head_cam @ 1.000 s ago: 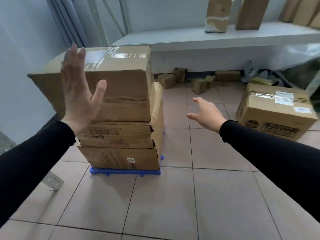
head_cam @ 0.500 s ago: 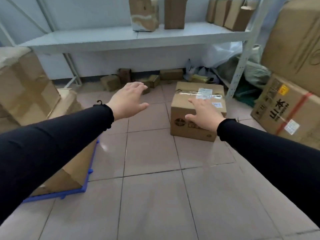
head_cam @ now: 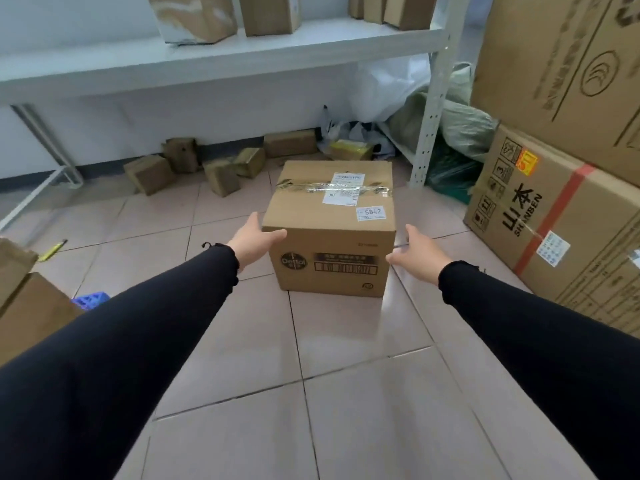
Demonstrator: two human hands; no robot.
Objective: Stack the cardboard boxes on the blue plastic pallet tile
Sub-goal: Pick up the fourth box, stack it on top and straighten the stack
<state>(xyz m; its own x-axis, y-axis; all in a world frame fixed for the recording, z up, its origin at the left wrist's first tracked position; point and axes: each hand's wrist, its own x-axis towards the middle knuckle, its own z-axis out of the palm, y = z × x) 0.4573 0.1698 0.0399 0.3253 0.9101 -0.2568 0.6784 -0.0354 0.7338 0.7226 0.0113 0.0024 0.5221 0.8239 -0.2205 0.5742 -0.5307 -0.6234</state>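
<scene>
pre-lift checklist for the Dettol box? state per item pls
1. Left hand on the Dettol box: ok, thumb at its upper left edge, fingers behind the left side.
2. Right hand on the box: not ok, open beside the right side, contact not clear.
3. Box sealed: ok, tape runs across the top, flaps flat.
4. Box free to lift: ok, it sits alone on the tiled floor, nothing on top.
5. Route to the blue pallet tile: cannot tell, only a corner shows at the left, beside stacked cartons.
6. Weight: cannot tell.
</scene>
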